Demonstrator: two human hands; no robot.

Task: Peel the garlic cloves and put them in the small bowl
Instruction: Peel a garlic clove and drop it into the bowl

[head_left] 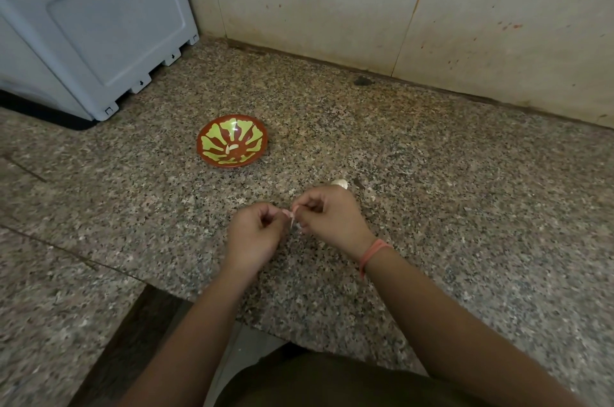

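Speckled granite bench [432,190]: left hand [255,234] and right hand [332,217] pinch one garlic clove [292,217] between them, stripping skin; small bowl [212,127] waits at 11 o'clock, within reach.

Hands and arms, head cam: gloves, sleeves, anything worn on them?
No gloves and no sleeves in view: both forearms are bare up to the frame edge. The left hand wears nothing visible. The right hand has a thin pinkish-orange band looped around the wrist. No rings or watch that I can make out.
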